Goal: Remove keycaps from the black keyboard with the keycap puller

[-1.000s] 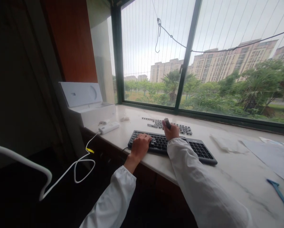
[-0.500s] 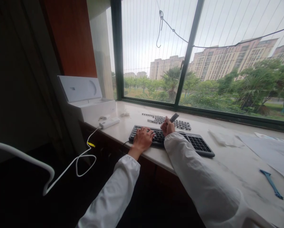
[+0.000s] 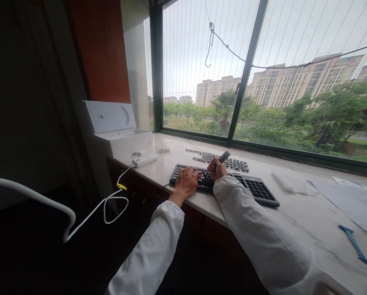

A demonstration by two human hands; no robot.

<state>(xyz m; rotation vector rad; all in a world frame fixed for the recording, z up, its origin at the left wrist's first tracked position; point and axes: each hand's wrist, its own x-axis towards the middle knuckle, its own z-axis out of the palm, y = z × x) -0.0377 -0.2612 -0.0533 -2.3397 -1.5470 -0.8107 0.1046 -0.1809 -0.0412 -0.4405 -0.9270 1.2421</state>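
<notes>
A black keyboard (image 3: 254,189) lies on the pale stone ledge (image 3: 300,221) under the window. My left hand (image 3: 186,182) rests on the keys at its left end, fingers curled down onto them. My right hand (image 3: 217,168) hovers over the keyboard's middle and grips a small dark tool (image 3: 224,156) that points up and to the right. Rows of loose black keycaps (image 3: 232,163) are laid out on the ledge just behind the keyboard.
An open white box (image 3: 118,131) stands at the ledge's left end, with a white device (image 3: 145,160) beside it and a white cable (image 3: 109,205) hanging off. A blue tool (image 3: 354,243) and paper sheets (image 3: 352,200) lie at right. Crumpled plastic (image 3: 289,183) sits nearby.
My right hand pulled back from the loose keycaps to the keyboard's middle, tilting the dark tool upward. My left hand has stayed on the keyboard's left end. The view shifted slightly.
</notes>
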